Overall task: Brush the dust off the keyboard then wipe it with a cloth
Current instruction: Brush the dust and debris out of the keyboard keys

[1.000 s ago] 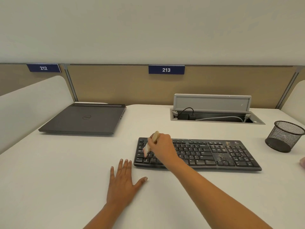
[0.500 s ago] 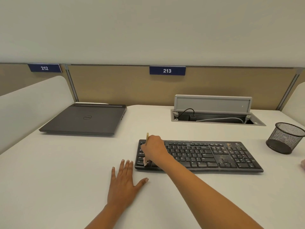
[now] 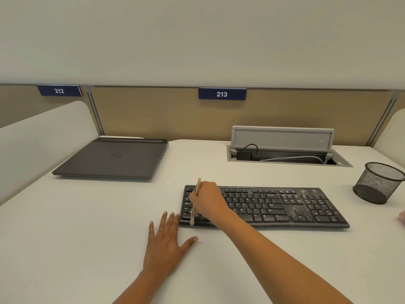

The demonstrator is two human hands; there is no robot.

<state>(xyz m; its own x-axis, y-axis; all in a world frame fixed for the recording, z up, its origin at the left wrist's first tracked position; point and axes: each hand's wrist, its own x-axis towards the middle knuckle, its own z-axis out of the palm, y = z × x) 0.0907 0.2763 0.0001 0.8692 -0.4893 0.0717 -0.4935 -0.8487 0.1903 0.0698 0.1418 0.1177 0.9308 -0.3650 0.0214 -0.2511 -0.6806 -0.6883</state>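
Note:
A black keyboard (image 3: 285, 205) lies flat on the white desk (image 3: 87, 227), with pale dust patches on its right half. My right hand (image 3: 208, 200) grips a small wooden-handled brush (image 3: 198, 186) over the keyboard's left end. The handle points up and away, and the bristles touch the front-left keys near the edge. My left hand (image 3: 167, 240) rests flat on the desk just in front of the keyboard's left corner, fingers spread, holding nothing. A pinkish thing (image 3: 402, 217) shows at the right frame edge; what it is cannot be told.
A closed dark laptop (image 3: 114, 159) lies at the back left. An open cable tray (image 3: 285, 154) with a raised grey lid sits behind the keyboard. A black mesh cup (image 3: 378, 183) stands at the right. Beige partitions wall the desk's back and sides.
My right hand has drawn the brush from the upper-left keys down to the keyboard's front-left edge, and the handle now stands more upright. My left hand has stayed put.

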